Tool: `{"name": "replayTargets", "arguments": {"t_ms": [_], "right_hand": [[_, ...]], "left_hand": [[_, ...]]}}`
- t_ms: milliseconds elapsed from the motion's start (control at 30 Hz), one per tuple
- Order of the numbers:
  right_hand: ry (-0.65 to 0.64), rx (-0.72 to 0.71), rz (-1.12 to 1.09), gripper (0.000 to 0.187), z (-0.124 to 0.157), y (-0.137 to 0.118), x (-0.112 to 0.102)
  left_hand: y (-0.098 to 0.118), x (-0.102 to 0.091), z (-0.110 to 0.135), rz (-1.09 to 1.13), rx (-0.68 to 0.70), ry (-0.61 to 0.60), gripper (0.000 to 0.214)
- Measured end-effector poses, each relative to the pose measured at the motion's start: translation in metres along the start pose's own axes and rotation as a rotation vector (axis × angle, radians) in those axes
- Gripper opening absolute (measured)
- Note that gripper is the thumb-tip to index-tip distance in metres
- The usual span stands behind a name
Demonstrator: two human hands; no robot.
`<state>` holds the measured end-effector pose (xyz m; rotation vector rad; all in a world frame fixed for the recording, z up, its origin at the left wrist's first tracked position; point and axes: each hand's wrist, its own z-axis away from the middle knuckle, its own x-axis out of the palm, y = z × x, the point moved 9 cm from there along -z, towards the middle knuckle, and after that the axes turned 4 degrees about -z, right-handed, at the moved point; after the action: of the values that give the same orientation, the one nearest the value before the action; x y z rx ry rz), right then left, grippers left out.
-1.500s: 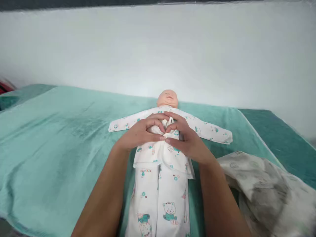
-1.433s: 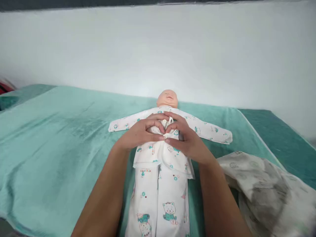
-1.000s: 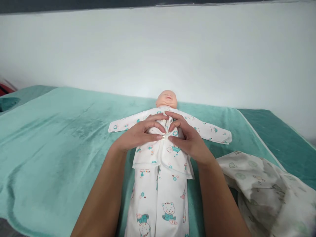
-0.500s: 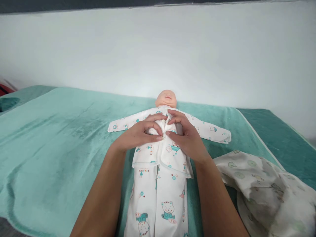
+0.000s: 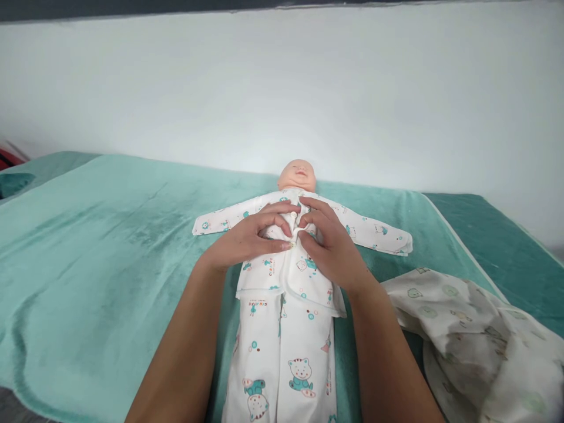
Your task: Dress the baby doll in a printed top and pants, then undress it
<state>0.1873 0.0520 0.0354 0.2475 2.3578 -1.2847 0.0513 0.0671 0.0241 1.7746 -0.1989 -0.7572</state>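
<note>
A baby doll [image 5: 298, 175] lies on its back, arms spread, in a white printed baby shirt [image 5: 264, 276] and matching trousers [image 5: 304, 341]. My left hand [image 5: 259, 232] rests on the chest from the left, thumb and index finger pinched on the shirt's front edge. From the right, my right hand [image 5: 326, 235] pinches the opposite front edge between thumb and forefinger, its other fingers curled over the cloth. A small round button [image 5: 293, 215] shows between the hands, above the pinching fingertips. What lies exactly under the fingertips is partly hidden.
The doll lies on a light green plush blanket [image 5: 110, 264] over a darker green cover [image 5: 497, 247]. At the lower right a crumpled white cloth with green prints [image 5: 476, 335] lies beside my right forearm. A white wall [image 5: 282, 88] stands behind.
My right thumb and index finger have drawn together on the shirt's edge, lifting a bit of it toward the middle. My left hand has hardly moved. The doll stays in place.
</note>
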Motion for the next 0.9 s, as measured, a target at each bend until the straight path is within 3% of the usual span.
{"name": "replayTargets", "arguments": {"t_ms": [133, 300, 900], "right_hand": [[0.098, -0.115, -0.098, 0.009, -0.0004, -0.0061, -0.0069], [0.181, -0.107, -0.158, 0.009, 0.0005, -0.0056, -0.0092], [0.160, -0.095, -0.175, 0.009, -0.0020, -0.0062, -0.0056]], "left_hand": [[-0.0019, -0.0008, -0.0005, 0.002, 0.000, 0.009, 0.020], [-0.0023, -0.0019, -0.0008, -0.030, 0.008, 0.008, 0.021], [0.0001, -0.0004, -0.0024, 0.069, 0.007, 0.061, 0.019]]}}
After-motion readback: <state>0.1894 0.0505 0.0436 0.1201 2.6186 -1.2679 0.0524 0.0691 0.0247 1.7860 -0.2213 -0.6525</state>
